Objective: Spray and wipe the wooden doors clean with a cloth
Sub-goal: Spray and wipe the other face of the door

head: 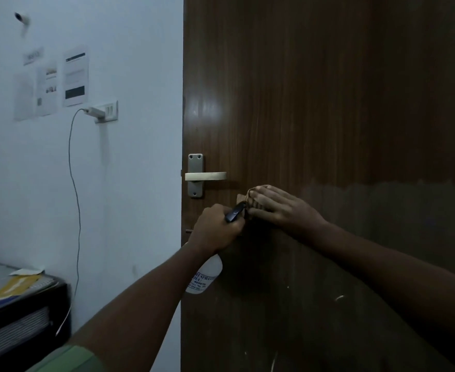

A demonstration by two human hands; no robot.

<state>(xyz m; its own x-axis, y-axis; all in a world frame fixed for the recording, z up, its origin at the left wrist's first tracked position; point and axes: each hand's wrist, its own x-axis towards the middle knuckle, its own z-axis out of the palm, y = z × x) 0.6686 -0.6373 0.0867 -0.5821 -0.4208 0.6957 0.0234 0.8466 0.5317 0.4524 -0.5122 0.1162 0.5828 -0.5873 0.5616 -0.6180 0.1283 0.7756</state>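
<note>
Your left hand grips the spray bottle, nozzle aimed at the wooden door; your right hand presses the cloth flat, fingers extended, just below the door handle, ready to wipe.

A dark brown, vertically grained door, a white blue-lettered spray bottle and a tan ribbed cloth are seen.

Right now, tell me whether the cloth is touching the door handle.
Apart. The head view shows the cloth under the right hand, below and right of the handle, with bare door between them.
</note>
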